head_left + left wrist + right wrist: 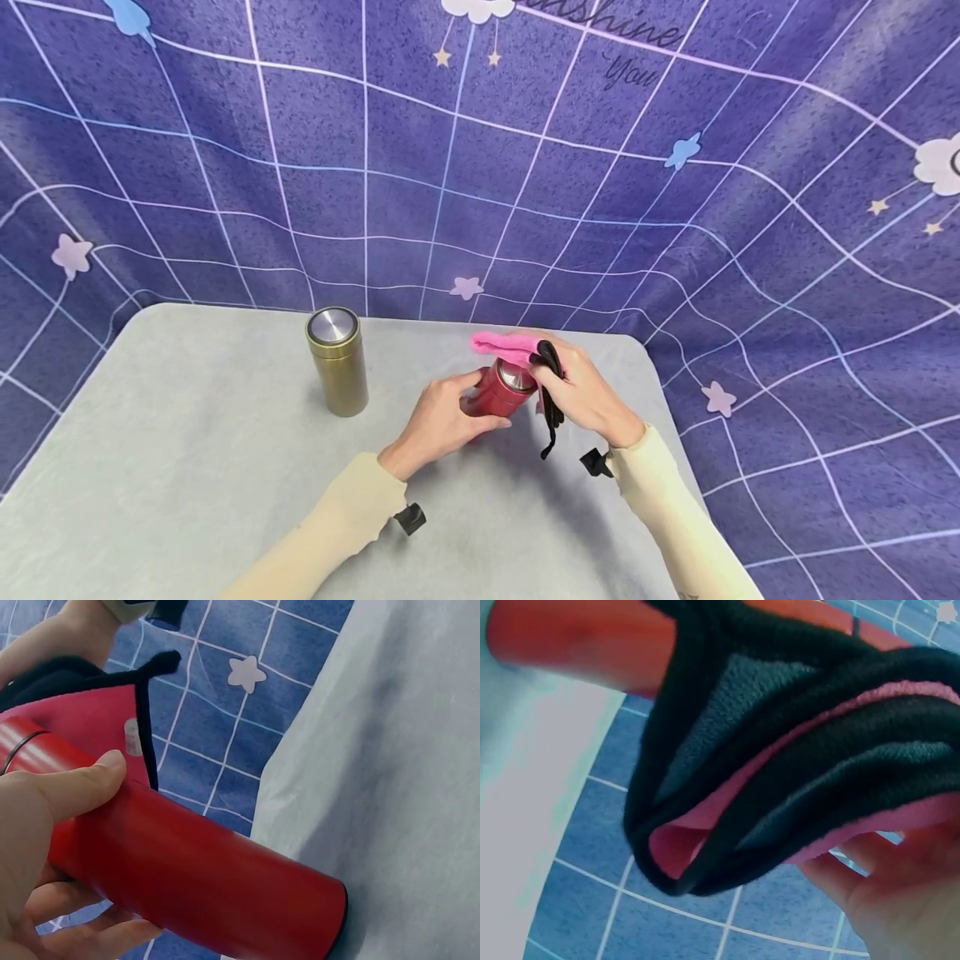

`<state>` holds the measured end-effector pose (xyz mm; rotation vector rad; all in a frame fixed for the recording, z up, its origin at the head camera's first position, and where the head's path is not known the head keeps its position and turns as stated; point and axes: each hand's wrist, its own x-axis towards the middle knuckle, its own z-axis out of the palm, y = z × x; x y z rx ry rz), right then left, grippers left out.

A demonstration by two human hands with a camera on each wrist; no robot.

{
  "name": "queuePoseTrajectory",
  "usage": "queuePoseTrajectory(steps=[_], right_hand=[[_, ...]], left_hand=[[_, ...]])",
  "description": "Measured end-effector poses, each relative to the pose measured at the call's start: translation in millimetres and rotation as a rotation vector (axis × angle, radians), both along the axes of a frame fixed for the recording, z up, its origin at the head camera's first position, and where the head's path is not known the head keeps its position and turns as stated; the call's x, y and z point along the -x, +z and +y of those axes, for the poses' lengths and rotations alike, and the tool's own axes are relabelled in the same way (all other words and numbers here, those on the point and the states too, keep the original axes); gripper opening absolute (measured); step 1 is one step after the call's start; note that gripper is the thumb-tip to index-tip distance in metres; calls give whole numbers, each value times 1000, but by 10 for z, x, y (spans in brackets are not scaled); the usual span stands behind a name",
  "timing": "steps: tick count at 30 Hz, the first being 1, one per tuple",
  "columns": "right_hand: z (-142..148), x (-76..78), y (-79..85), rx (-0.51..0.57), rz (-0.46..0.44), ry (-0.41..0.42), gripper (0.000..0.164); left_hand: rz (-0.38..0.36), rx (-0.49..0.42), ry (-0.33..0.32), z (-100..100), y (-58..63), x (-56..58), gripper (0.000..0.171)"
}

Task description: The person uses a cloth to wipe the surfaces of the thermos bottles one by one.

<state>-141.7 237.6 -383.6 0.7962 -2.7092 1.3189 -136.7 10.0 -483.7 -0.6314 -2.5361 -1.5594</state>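
My left hand (441, 417) grips a red vacuum flask (498, 397) with a silver disc on its lid, thumb on one side and fingers on the other. In the left wrist view the flask's smooth red body (217, 862) reaches down to the table surface. My right hand (581, 387) holds a folded pink cloth (504, 345) with black edging, close against the lid. Seen from the right wrist, the folded cloth (720, 791) shows a grey-blue textured side and covers part of the flask. Some right fingers are hidden behind the cloth.
A gold flask (345, 379) with a silver-topped lid stands upright to the left on the pale grey table (187, 433). Behind the table and on its right hangs a purple-blue curtain (405, 192) with grid lines, stars and clouds.
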Motion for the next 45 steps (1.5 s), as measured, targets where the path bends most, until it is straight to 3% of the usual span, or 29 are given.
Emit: queuePoseTrajectory(steps=[5,8,15,22,27,32,37,42,45], right_hand=[[1,1,-76,14,153,17,53],[-25,-7,-128,62,202,33,55],[-95,-75,-270,125,294,-46,58],[-163,-176,-354,85,394,-95,68],[-199,-211,-405,26,546,-88,73],[-233,-217,-440,-47,700,-103,73],[-259,-239,-452,-118,798,-101,65],[-261,-250,-446,-142,844,-84,65],[-241,-243,-460,-60,785,-75,68]], left_hand=[[-97,-69,6,1,11,-17,78],[-137,-100,2,4,22,-8,77],[-237,-230,-22,7,29,-3,71],[-239,-239,-1,8,18,-3,61],[-234,-230,21,4,5,2,61],[-218,-222,23,-2,0,17,60],[-210,-213,34,-9,-1,19,53],[-184,-178,53,-10,1,20,46],[-207,-198,48,-16,7,20,52]])
